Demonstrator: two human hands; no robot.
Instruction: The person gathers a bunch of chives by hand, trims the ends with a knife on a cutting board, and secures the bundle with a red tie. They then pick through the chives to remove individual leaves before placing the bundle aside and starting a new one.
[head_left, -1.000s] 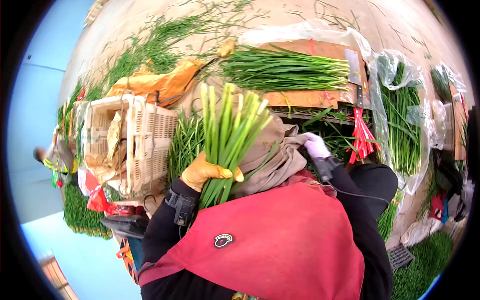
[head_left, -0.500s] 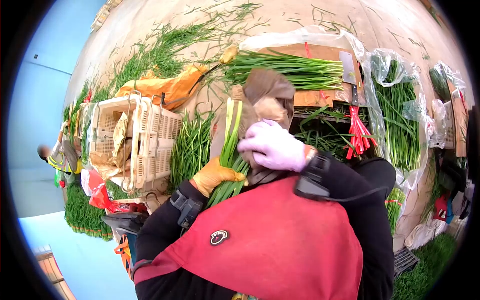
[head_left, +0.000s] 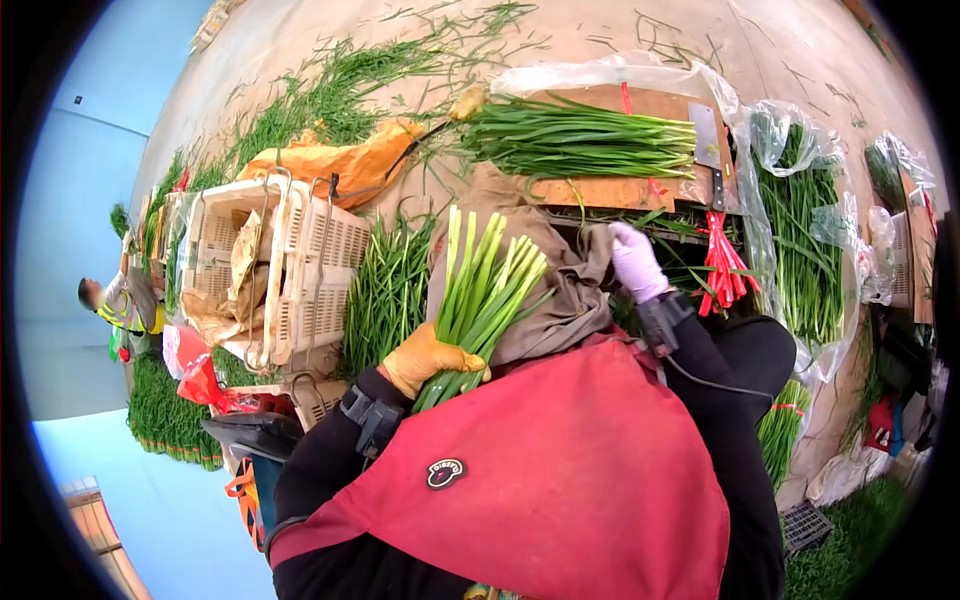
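My left hand [head_left: 432, 361], in a yellow-orange glove, is wrapped round a bunch of green stalks [head_left: 484, 290], their pale ends pointing up and away from me. To its right, my right hand [head_left: 638, 262], in a pale purple glove, is closed at the edge of a brown-grey cloth [head_left: 565, 300] lying over my lap. Beyond the cloth, a larger pile of green stalks [head_left: 580, 137] lies on a cardboard-covered board [head_left: 595, 194]. A cleaver [head_left: 706, 137] rests at the board's right end, and red ties [head_left: 722, 265] hang below its handle.
White plastic crates [head_left: 325, 265] stand at the left beside an orange sack [head_left: 335, 165]. Loose greens [head_left: 385, 290] lie next to them. Plastic-wrapped greens [head_left: 800, 240] are at the right. Another person [head_left: 128, 300] in a yellow vest is at the far left.
My right hand has moved right, away from the stalks, to the cloth's right edge. The bunch in my left hand looks thicker and fanned out, and the cloth is spread wider.
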